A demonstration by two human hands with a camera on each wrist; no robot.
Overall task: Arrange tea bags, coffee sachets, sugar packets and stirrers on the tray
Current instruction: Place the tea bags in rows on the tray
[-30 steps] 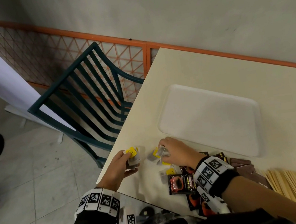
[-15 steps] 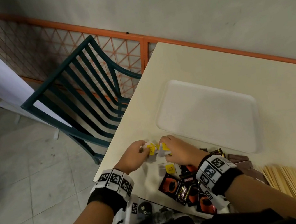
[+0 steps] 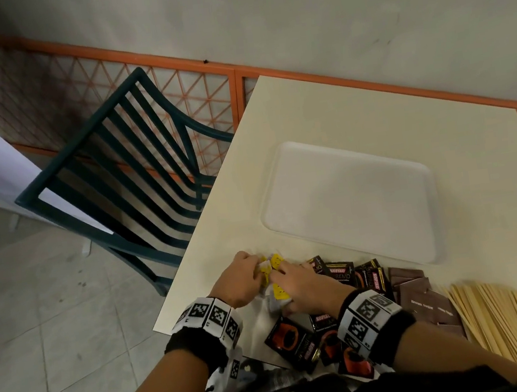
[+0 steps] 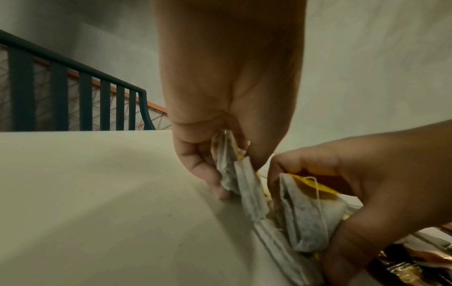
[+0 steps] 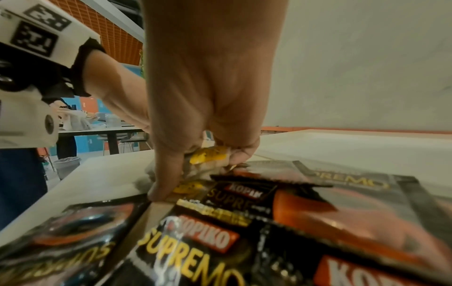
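Observation:
Both hands meet over a small heap of tea bags (image 3: 272,271) with yellow tags near the table's front left edge. My left hand (image 3: 245,278) pinches a couple of tea bags (image 4: 234,174) between thumb and fingers. My right hand (image 3: 298,284) grips another tea bag (image 4: 308,212) with its yellow tag (image 5: 208,155). Black coffee sachets (image 3: 342,272) lie under and beside the right wrist, also close up in the right wrist view (image 5: 220,241). Brown sugar packets (image 3: 422,299) and wooden stirrers (image 3: 504,324) lie to the right. The white tray (image 3: 350,206) sits beyond, with nothing on it.
A dark green slatted chair (image 3: 123,177) stands left of the cream table (image 3: 338,109). An orange mesh railing (image 3: 153,78) and a grey wall run behind. The table's front left edge is close to my left wrist.
My left hand has moved right from the table's edge to meet the right hand. Both hands have gathered the tea bags together and now hold them side by side.

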